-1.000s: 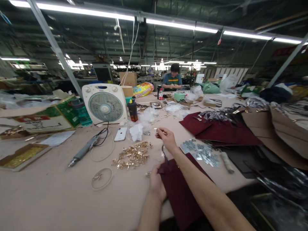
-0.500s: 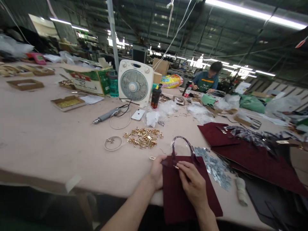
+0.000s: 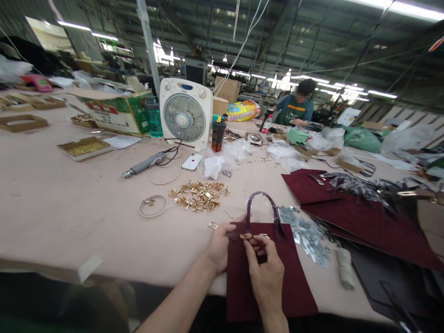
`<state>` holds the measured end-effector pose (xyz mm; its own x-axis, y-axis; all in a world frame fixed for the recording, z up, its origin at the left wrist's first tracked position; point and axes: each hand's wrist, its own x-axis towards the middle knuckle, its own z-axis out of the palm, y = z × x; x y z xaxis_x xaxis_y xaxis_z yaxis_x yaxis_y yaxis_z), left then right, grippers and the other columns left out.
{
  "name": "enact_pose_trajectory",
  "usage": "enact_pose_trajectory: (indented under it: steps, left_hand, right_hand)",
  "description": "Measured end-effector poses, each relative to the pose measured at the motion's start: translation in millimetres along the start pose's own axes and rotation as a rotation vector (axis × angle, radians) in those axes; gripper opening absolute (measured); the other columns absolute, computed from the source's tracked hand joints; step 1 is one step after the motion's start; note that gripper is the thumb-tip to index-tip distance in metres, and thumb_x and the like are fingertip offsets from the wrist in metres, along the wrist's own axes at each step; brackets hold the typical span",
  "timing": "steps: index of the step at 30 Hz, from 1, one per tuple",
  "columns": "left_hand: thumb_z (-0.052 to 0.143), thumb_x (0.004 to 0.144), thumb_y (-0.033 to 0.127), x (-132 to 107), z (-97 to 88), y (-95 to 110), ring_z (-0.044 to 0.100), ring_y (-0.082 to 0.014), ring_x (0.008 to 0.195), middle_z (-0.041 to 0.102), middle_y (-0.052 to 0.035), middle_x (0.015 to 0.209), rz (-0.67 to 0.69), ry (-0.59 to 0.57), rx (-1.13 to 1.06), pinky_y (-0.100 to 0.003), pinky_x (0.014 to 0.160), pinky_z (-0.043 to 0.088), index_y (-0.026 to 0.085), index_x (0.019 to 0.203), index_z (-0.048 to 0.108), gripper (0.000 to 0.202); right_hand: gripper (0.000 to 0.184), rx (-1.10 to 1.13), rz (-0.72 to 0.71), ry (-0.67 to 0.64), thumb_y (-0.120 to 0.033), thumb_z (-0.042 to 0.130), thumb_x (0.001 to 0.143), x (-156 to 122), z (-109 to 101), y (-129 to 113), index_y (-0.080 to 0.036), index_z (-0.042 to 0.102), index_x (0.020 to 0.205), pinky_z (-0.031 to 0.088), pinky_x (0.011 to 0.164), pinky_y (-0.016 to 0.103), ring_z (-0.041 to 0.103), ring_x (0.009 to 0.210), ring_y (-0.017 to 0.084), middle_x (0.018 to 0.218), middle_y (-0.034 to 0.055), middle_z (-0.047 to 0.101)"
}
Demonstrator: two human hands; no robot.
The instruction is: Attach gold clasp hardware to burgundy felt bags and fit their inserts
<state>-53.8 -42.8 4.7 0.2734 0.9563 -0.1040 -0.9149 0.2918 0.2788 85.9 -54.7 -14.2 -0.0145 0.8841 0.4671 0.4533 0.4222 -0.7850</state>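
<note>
A maroon handbag panel (image 3: 294, 286) leans at the table's front edge, its wrapped handle (image 3: 262, 195) rising from the top. At its upper left edge, my left hand (image 3: 218, 247) grips it, with some fingers hidden behind. My right hand (image 3: 267, 273) pinches a small gold metal fitting (image 3: 245, 236) against the panel, just under the left foot of the handle. Another gold piece (image 3: 265, 236) shows by the right fingers. A gold oblong plate (image 3: 212, 225) sticks out beyond my left fingers. Silver metal plates (image 3: 307, 240) lie in a heap right of the panel.
Behind my hands is a pile of gold fittings (image 3: 199, 195), beside a pale ring (image 3: 152, 206). An electric screwdriver (image 3: 144, 165), a phone (image 3: 192, 162) and a fan (image 3: 185, 113) stand or lie farther back. Maroon panels (image 3: 354, 217) are stacked at right. A co-worker (image 3: 296, 104) sits across.
My right hand has moved slightly left and turned, its fingers now spread more around the fitting at the handle foot. My left hand keeps its hold; the whole view has shifted a little.
</note>
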Motion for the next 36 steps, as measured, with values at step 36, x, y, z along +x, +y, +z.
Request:
enact_pose_trajectory:
  steps: [36]
  left_hand:
    - [0.051,0.084,0.026,2,4.4,-1,0.074,-0.0339,0.106,0.077,-0.0149,0.122,-0.018,0.028,-0.021,-0.049,0.104,0.051,0.012,0.145,0.059,0.063]
  right_hand:
    - [0.028,0.254,0.164,-0.106,-0.043,0.071,0.094,0,-1,-3,-0.021,0.076,0.111,0.061,0.070,0.031,0.073,0.078,0.021,0.096,0.0075,0.077]
